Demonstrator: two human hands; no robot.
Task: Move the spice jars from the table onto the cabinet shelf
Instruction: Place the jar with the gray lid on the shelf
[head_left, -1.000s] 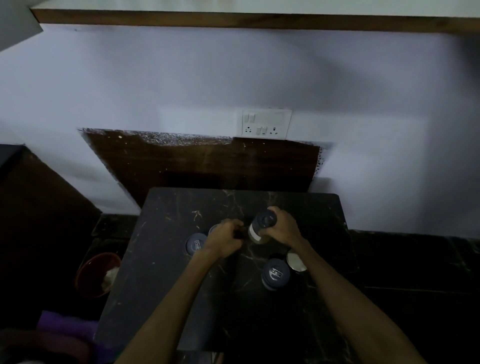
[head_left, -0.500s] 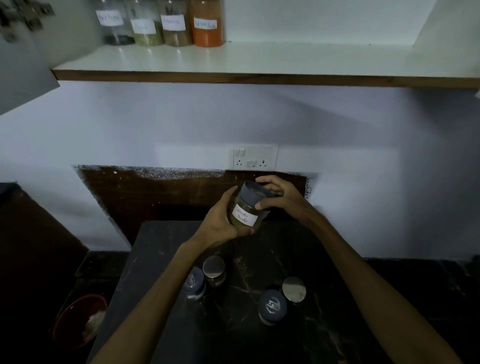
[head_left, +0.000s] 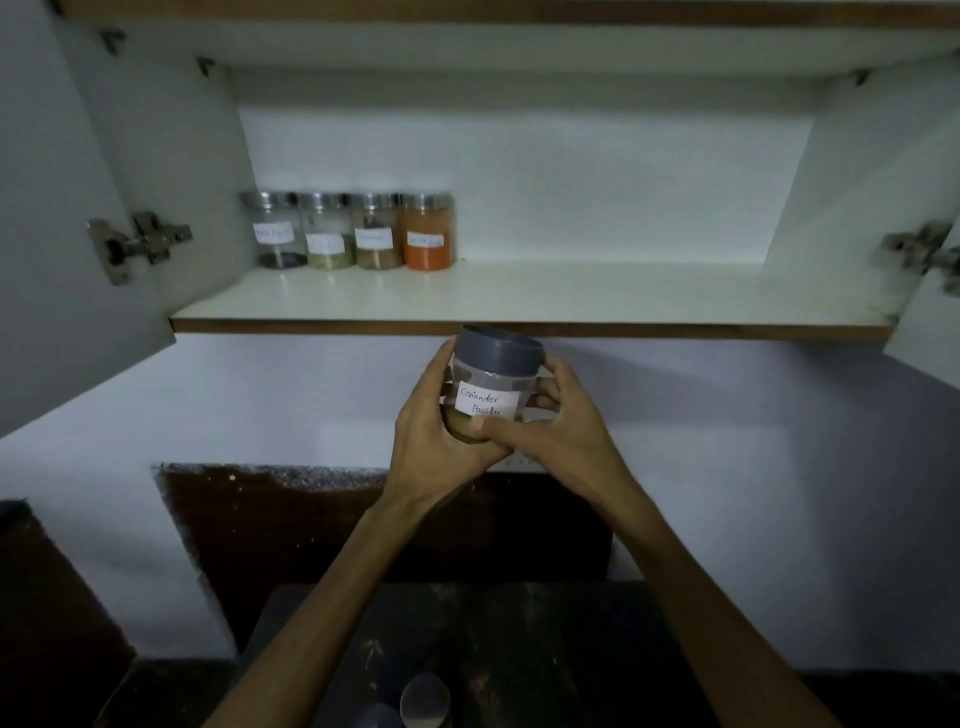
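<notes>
Now we've got the jar (head_left: 488, 387) gripped in both the left hand (head_left: 434, 431) and right hand (head_left: 550, 426). We hold it upright, just under the shelf (head_left: 571, 299) edge, for steadiness.

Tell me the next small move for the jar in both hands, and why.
Probably lift the jar a little higher and forward, then set it on the shelf to the right of the orange jar. Both the left hand and the right hand hold it just below the shelf's front edge, and the shelf is bare right of the four jars.
</notes>
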